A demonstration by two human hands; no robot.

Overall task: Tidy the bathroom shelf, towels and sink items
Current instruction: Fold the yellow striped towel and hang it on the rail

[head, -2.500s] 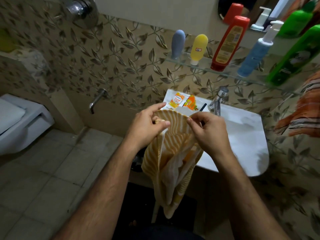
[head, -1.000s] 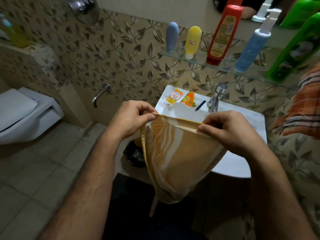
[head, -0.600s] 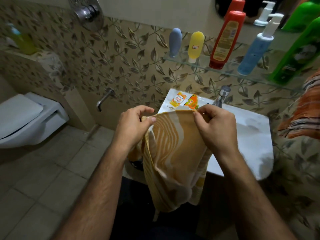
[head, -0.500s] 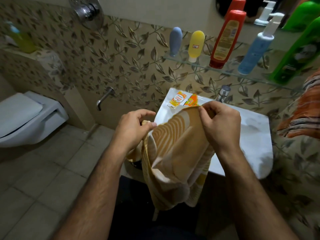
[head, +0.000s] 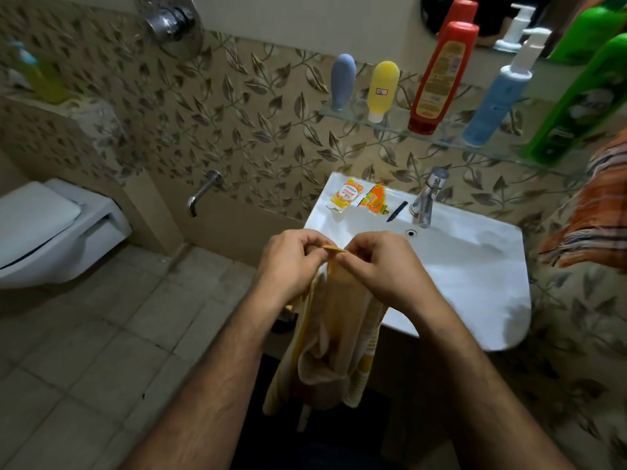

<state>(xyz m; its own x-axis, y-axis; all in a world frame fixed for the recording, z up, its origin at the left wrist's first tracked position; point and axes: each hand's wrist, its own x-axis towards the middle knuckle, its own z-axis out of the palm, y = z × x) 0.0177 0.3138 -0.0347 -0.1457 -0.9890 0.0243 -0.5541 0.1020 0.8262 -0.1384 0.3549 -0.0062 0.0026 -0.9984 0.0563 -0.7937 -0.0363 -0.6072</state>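
1. At the far left a white toilet (head: 51, 232) hangs on the wall with its lid down, above a grey tiled floor (head: 101, 351).
2. Up on the ledge behind it stands a yellow-green bottle (head: 44, 79), blurred.
3. A chrome wall tap (head: 203, 193) juts from the leaf-patterned tiles, below a round chrome valve (head: 169, 22).
4. The left hand (head: 291, 266) pinches the top edge of a yellow striped towel (head: 332, 340) between thumb and fingers.
5. The towel hangs bunched and folded in front of the sink's near rim — its lower end dangles toward the dark floor mat (head: 305, 446).
6. The right hand (head: 383, 269) pinches the same top edge, just beside the left, fingertips nearly touching.
7. Behind both hands sits the white sink (head: 475, 273); on its back ledge lie two orange sachets (head: 363, 198) and a small dark item (head: 397, 212), left of the chrome faucet (head: 427, 198).
8. Above, a glass shelf (head: 441, 134) carries, in order, a grey-blue tube (head: 342, 81), a yellow tube (head: 383, 89), a red bottle (head: 441, 76), a blue pump bottle (head: 498, 93) and a green bottle (head: 583, 100).
9. At the right edge hangs an orange striped towel (head: 597, 212).
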